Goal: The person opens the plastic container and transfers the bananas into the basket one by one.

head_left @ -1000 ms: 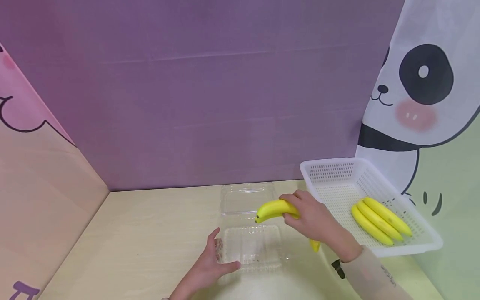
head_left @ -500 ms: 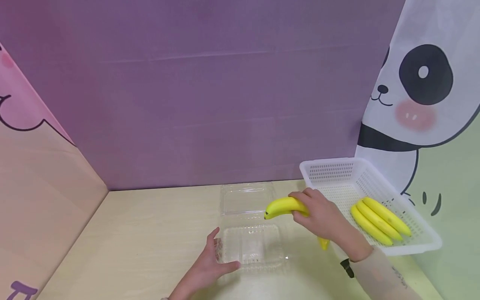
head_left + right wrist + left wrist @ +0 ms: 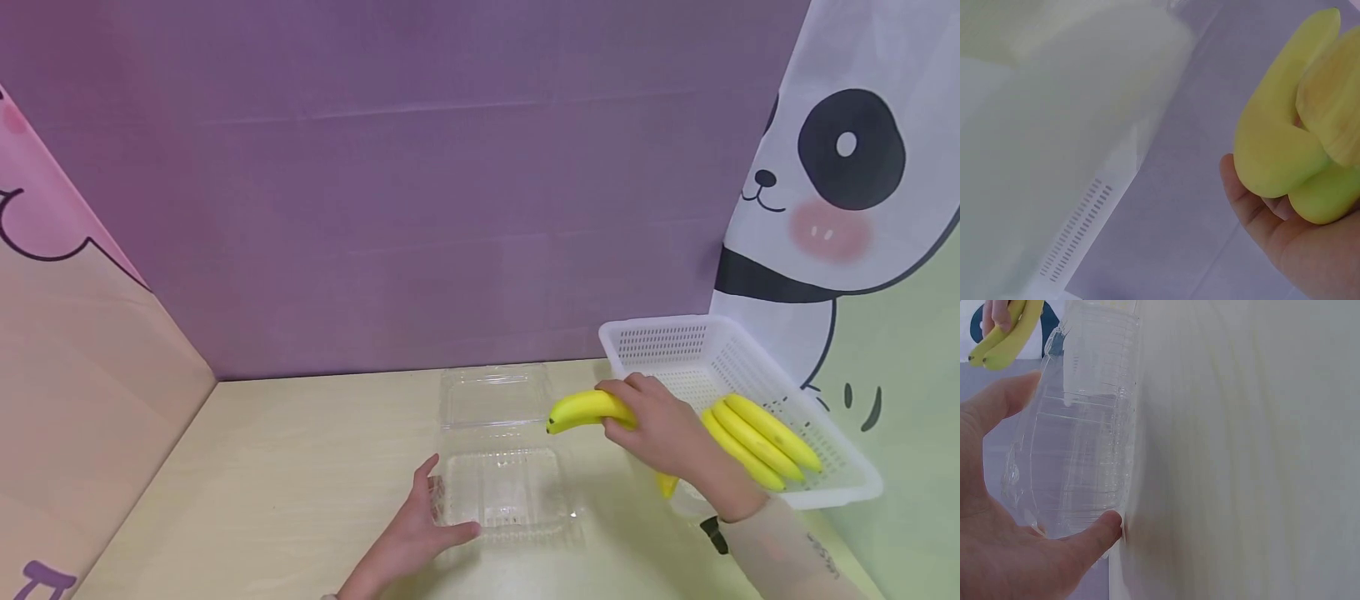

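Observation:
My right hand grips a bunch of bananas from above, between the plastic container and the basket. The bunch hangs in the air, and several rounded ends show in the right wrist view, where the bunch sits in my palm. An open clear plastic clamshell container lies on the table, its lid folded back behind it. My left hand rests at the container's left side, thumb along the front edge and fingers spread. In the left wrist view, a fingertip touches the clear wall.
A white perforated basket stands at the right back, with several yellow bananas side by side in it. The pale table meets a purple backdrop behind. Printed panels with a panda rise at the right.
My right hand has moved to the right with the bananas, away from above the container and nearer the basket. My left hand and the container have stayed still.

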Action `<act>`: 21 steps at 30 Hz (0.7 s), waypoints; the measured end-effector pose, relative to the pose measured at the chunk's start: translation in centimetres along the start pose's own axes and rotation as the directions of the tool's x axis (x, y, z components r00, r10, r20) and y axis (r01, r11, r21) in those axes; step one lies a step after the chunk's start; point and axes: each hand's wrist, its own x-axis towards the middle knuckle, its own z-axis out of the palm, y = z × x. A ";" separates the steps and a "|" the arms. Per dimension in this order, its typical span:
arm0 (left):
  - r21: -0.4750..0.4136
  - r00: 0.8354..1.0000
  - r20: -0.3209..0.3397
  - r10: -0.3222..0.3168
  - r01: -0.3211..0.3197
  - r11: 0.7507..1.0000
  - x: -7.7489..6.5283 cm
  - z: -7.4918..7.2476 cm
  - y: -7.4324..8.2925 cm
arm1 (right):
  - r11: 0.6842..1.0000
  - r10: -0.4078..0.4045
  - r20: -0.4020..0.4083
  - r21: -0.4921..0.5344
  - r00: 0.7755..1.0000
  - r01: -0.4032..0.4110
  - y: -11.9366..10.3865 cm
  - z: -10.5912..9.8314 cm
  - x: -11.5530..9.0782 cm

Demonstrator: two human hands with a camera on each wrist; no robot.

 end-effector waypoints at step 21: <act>0.010 1.000 -0.007 0.004 -0.004 1.000 -0.1 0.1 0.0 | 0.999 0.020 0.019 -0.034 1.000 -0.020 2.5 -2.0 -1.0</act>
